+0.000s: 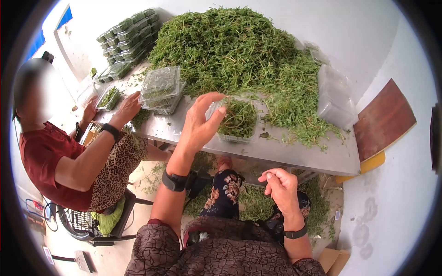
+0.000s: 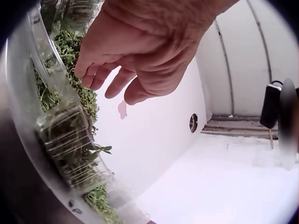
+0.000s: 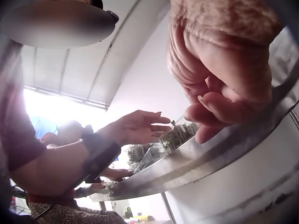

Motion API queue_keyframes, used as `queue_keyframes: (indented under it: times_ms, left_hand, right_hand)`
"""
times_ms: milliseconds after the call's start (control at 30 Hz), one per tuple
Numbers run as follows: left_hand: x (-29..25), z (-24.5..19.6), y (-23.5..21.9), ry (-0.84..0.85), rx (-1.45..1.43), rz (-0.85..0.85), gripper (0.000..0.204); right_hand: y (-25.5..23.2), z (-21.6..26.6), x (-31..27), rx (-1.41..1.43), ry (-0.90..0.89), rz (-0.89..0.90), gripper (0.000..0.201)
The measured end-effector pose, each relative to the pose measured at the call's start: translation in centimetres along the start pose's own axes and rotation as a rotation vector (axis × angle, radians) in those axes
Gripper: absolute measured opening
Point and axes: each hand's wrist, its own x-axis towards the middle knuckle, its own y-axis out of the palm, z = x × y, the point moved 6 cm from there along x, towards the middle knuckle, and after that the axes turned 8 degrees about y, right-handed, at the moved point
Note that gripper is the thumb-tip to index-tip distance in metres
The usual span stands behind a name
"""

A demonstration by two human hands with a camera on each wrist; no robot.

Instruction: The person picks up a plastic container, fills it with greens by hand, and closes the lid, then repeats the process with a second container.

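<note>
Beside the near edge of the metal table, my left hand (image 1: 202, 122) is raised with its fingers extended and nothing held in them. Its thumb and fingertips overlap the left rim of a clear plastic box (image 1: 239, 138) filled with leafy green sprigs (image 1: 238, 117). The same box (image 2: 70, 144) shows below the left hand (image 2: 145, 60) in the left wrist view. My right hand (image 1: 282, 186) hangs in front of the table edge, above my lap, fingers loosely curled and holding nothing. In the right wrist view, that hand (image 3: 224, 79) is close to the lens.
A large heap of greens (image 1: 225, 46) covers the table (image 1: 317, 161) at the back. Empty clear boxes (image 1: 336, 96) stand at right, lidded ones (image 1: 161, 87) at left, filled stacks (image 1: 126, 39) behind. Another person (image 1: 60, 156) handles a small box (image 1: 109, 98) at left. Sprigs litter the floor.
</note>
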Motion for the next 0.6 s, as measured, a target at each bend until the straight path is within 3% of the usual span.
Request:
queue_keyframes:
  times_ms: [167,267,400,600]
  left_hand:
    - [-1.7,-1.2,0.3,0.075,0.200,0.065,0.027]
    - [-2.3,-1.6,2.5,0.179,0.284,0.228,0.025]
    - [-2.9,-1.8,4.0,0.272,0.363,0.272,0.025]
    - [-4.1,-4.0,1.5,0.318,0.384,0.033,0.021]
  right_hand:
    - [0.3,-0.5,0.0,-0.050,-0.010,0.018,0.016]
    - [0.7,-0.7,0.0,-0.062,-0.002,0.032,0.016]
    - [1.1,-0.1,-0.2,-0.124,-0.032,0.043,0.015]
    - [-1.0,3.4,0.3,-0.186,-0.154,-0.065,0.012]
